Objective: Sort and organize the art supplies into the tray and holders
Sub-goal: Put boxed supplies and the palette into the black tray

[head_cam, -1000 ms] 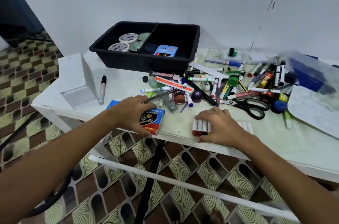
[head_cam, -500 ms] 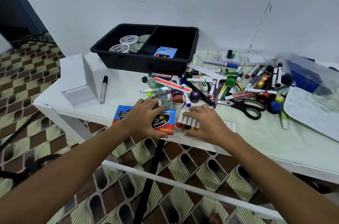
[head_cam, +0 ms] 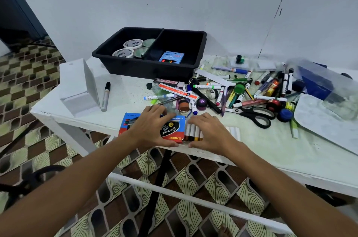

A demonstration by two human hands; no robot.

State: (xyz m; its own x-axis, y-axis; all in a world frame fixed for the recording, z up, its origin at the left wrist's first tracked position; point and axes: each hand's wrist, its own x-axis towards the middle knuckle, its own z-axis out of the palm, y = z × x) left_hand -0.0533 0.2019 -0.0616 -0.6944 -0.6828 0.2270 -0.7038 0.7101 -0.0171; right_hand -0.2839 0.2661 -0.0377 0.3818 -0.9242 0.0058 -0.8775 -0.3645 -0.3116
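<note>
A blue and red crayon box lies at the table's front edge, and my left hand rests on it, gripping it. Right beside the box's open end lies a row of several crayons; my right hand covers and holds them, pressing them against the box. The black two-part tray stands behind, with tape rolls in its left part and a small blue box in its right part.
A heap of markers, pens and paint pots spreads across the middle and right, with black scissors. A white holder and a grey marker sit at the left. A clear bag and a white palette lie right.
My right hand has slid the row of crayons leftward until they meet the box's end. My left hand has shifted right along the box. The camera has moved a little.
</note>
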